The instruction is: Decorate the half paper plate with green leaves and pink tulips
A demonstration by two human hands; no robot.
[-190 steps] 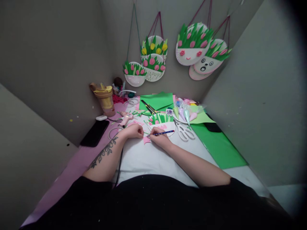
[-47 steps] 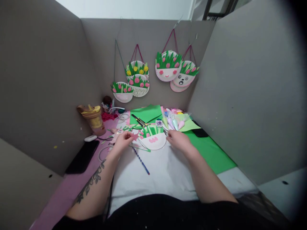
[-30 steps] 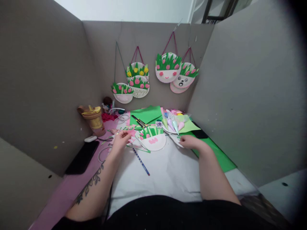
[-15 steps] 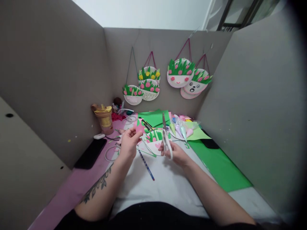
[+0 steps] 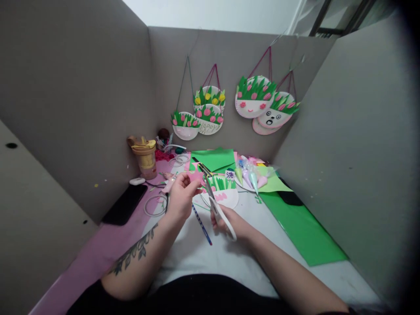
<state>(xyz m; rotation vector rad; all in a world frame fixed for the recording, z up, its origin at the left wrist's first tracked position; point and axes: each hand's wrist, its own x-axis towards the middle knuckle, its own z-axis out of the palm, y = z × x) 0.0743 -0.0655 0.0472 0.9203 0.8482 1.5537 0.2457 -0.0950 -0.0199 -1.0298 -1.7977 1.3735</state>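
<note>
1. Head view, far left: a lidded cup (image 5: pixel 146 164) stands at the partition; I cannot tell what is in it. Behind it, a small holder (image 5: pixel 163 142) bristles with slim items, perhaps pens.
2. The left hand (image 5: pixel 181 194) pinches the pink paper (image 5: pixel 196 173) between thumb and fingers, raised above the table. The paper sticks out past the fingertips, seemingly so its edge stays free for the blades.
3. A blue pencil (image 5: pixel 202 225) lies between the forearms, probably set down to free a hand.
4. White scissors (image 5: pixel 220 214) point up and leftward at the paper; whether the blades touch it, I cannot tell.
5. Behind them, a paper-plate pocket (image 5: pixel 231 199) holds green leaves and pink blooms.
6. The right hand (image 5: pixel 231 223) is curled around the scissors' handles.
7. Clear piping bags (image 5: pixel 252 177) with green, purple, mint and pink fillings rest on a white plate (image 5: pixel 242 187).
</note>
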